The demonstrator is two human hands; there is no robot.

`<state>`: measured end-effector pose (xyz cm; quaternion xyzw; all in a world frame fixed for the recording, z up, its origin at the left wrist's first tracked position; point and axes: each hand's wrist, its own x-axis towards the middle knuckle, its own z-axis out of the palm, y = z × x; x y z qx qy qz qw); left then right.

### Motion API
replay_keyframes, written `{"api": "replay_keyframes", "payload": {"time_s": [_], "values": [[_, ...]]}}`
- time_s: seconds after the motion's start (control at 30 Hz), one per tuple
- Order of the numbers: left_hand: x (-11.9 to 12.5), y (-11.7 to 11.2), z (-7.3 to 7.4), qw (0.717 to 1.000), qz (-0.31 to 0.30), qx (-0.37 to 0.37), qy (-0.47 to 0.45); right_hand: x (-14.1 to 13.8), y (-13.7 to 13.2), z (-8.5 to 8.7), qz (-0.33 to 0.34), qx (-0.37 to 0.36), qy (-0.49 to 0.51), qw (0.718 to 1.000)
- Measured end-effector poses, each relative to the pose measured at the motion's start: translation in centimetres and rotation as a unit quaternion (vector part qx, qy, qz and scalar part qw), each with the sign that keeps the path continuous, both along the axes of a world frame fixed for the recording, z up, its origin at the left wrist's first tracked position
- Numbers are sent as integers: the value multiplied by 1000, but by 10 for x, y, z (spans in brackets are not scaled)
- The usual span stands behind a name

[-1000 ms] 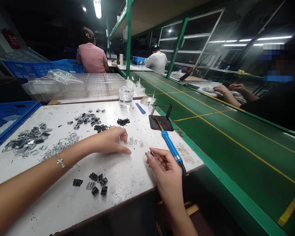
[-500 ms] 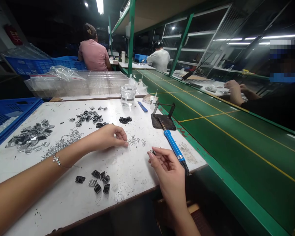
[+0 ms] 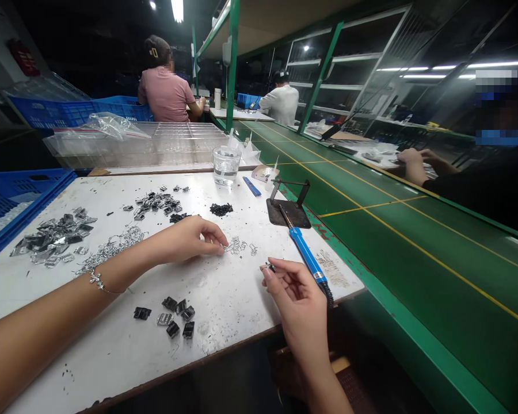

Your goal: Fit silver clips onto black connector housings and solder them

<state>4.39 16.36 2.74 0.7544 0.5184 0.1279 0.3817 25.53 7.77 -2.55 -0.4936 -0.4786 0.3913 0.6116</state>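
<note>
My left hand (image 3: 205,237) rests over the table at the left edge of a small heap of bent metal wire pieces (image 3: 236,245). Its thumb and forefinger come together there; what lies between the tips is too small to make out. My right hand (image 3: 297,290) is raised near the front edge, pinching a small black part (image 3: 270,266) between thumb and fingertips. A larger pile of bent wire pieces (image 3: 112,251) lies behind my left forearm. Several black-and-clear plastic pieces (image 3: 172,313) are scattered in front of it.
A blue soldering iron (image 3: 306,253) leans on its black stand (image 3: 289,213) at the right. Farther back are a glass of water (image 3: 226,167), a blue strip (image 3: 251,186) and tiny black parts (image 3: 221,209). A green conveyor belt (image 3: 371,213) runs alongside; co-workers sit beyond.
The view has shifted very slightly. Both hands keep nearly the same pose and place. The far co-worker in pink has turned a little, and a forearm now shows.
</note>
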Motion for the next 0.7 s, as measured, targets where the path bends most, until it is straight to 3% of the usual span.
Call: {"api": "replay_keyframes", "payload": {"time_s": [0.3, 0.7], "values": [[-1, -1, 2, 1000, 8, 0, 22, -3, -3, 7, -8, -14, 10, 1000], [9, -9, 6, 994, 89, 7, -65, -5, -3, 7, -12, -12, 20, 1000]]}}
